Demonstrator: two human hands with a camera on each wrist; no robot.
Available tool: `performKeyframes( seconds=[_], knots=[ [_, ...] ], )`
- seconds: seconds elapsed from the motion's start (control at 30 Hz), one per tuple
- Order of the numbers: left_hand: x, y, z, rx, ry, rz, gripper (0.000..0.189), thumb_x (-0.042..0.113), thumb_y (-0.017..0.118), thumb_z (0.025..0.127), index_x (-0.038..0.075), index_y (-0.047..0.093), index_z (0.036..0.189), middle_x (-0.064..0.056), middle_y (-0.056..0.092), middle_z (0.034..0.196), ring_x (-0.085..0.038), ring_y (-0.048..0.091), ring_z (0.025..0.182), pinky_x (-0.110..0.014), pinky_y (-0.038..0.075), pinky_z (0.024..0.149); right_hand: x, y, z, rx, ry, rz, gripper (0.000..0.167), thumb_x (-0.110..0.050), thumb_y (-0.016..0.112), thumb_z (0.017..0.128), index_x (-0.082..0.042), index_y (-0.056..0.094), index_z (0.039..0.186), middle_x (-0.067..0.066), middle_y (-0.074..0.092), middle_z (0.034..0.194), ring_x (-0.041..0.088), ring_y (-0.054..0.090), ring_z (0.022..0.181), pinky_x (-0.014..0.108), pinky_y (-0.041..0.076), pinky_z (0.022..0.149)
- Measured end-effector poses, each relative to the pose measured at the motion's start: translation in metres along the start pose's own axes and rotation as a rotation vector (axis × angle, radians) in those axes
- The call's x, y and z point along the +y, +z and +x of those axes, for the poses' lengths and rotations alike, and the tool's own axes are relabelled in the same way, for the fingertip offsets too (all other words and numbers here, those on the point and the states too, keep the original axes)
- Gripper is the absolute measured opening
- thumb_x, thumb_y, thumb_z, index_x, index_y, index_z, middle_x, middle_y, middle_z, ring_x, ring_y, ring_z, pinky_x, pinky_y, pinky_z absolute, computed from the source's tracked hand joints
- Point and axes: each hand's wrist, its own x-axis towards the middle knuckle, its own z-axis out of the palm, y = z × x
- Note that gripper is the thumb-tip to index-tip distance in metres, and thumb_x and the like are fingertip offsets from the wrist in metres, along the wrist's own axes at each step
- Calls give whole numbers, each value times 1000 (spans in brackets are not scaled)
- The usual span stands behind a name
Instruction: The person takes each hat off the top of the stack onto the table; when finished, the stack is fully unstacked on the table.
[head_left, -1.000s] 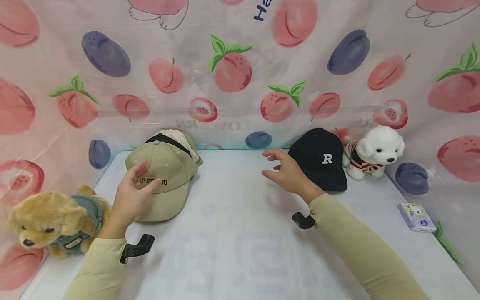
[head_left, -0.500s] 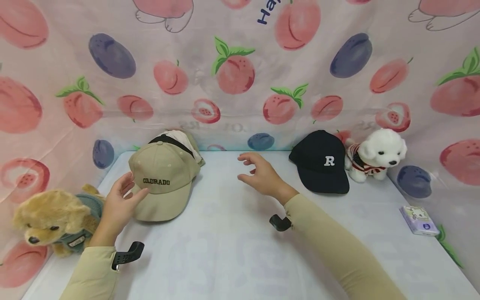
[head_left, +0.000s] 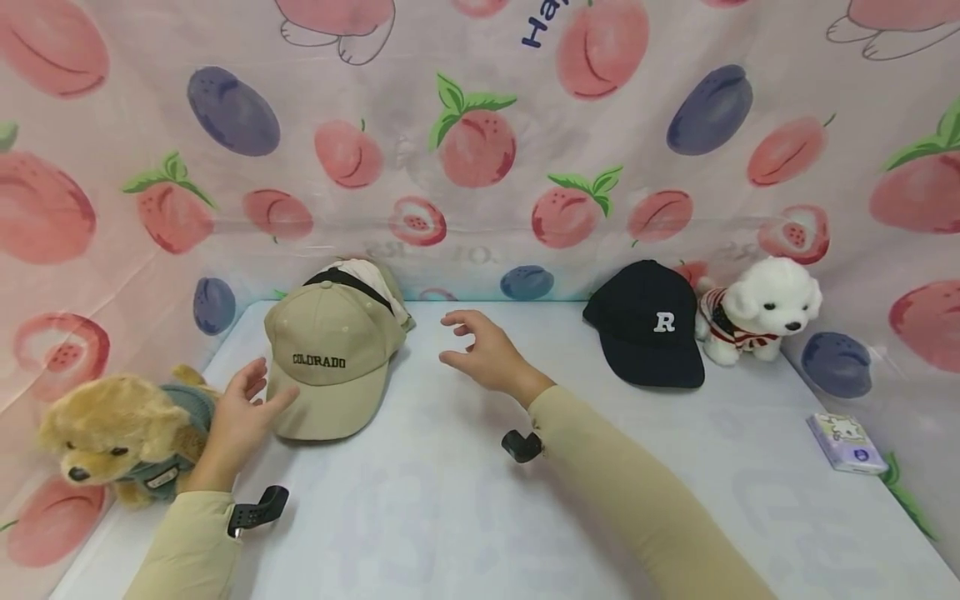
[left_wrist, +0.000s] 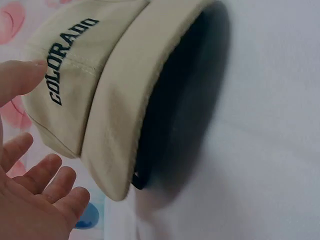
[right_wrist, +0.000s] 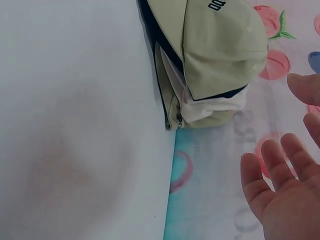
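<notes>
A beige baseball cap (head_left: 333,333) lettered COLORADO leans on other caps stacked behind it at the left of the table. The edge of a white cap (right_wrist: 207,109) shows under it in the right wrist view. My left hand (head_left: 236,425) is at the cap's left side, fingers spread and relaxed, holding nothing. In the left wrist view its thumb (left_wrist: 22,80) overlaps the crown. To the right of the stack my right hand (head_left: 487,354) hovers over the table, fingers loosely bent, nothing in its grasp. A black cap (head_left: 647,325) with a white R stands at the back right.
A tan plush dog (head_left: 127,433) in a blue-grey vest sits at the left edge. Beside the black cap is a white plush dog (head_left: 761,308) in a striped outfit. A small tissue pack (head_left: 847,442) lies at the right edge. A fruit-print curtain (head_left: 480,208) surrounds the white table (head_left: 450,517).
My right hand has moved left, away from the black cap and towards the beige one. My left hand has drawn back a little from the front of the beige cap to its side.
</notes>
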Motion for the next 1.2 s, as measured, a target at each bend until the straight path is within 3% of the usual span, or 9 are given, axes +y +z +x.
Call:
performKeyframes(
  seconds=[0.23, 0.53, 0.67, 0.83, 1.03, 1.2],
  knots=[
    [-3, -1, 2, -53, -50, 49, 92, 32, 68, 96, -5, 10, 157, -30, 14, 161, -47, 16, 146, -57, 19, 116, -4, 15, 9, -42, 17, 9, 52, -17, 73, 93, -6, 53, 140, 0, 40, 156, 24, 40, 139, 43, 38, 110],
    [-14, -6, 7, -169, -129, 102, 104, 47, 65, 95, -4, -1, 158, -36, 1, 159, -51, 6, 146, -61, 15, 116, -8, 28, 19, -85, 58, -38, 61, -24, 71, 95, -12, 47, 149, -1, 43, 155, 20, 39, 141, 38, 36, 112],
    [-19, -4, 8, -202, -117, 105, 107, 46, 67, 94, -4, -3, 157, -36, 0, 159, -50, 6, 146, -59, 16, 116, -11, 31, 21, -102, 102, -45, 64, -26, 70, 96, -16, 43, 153, 3, 44, 154, 21, 40, 141, 38, 36, 112],
    [-22, 1, 11, -201, -103, 93, 107, 43, 68, 95, -6, -5, 156, -36, 3, 159, -48, 10, 147, -56, 17, 117, -10, 33, 23, -118, 100, -28, 66, -24, 71, 95, -15, 43, 153, 7, 46, 153, 21, 41, 140, 39, 37, 111],
    [-22, 3, 11, -204, -93, 73, 106, 41, 68, 95, -5, -6, 156, -34, -2, 160, -48, 4, 147, -56, 12, 118, -9, 37, 22, -137, 155, -10, 67, -28, 72, 94, -20, 43, 153, 5, 45, 153, 22, 41, 140, 43, 39, 109],
    [-20, 4, 7, -214, -99, 108, 108, 43, 70, 93, -3, -4, 157, -34, -2, 160, -49, 4, 147, -58, 11, 117, -10, 41, 21, -150, 160, -21, 67, -28, 73, 93, -19, 43, 153, 4, 44, 154, 21, 41, 140, 45, 40, 109]
  ],
)
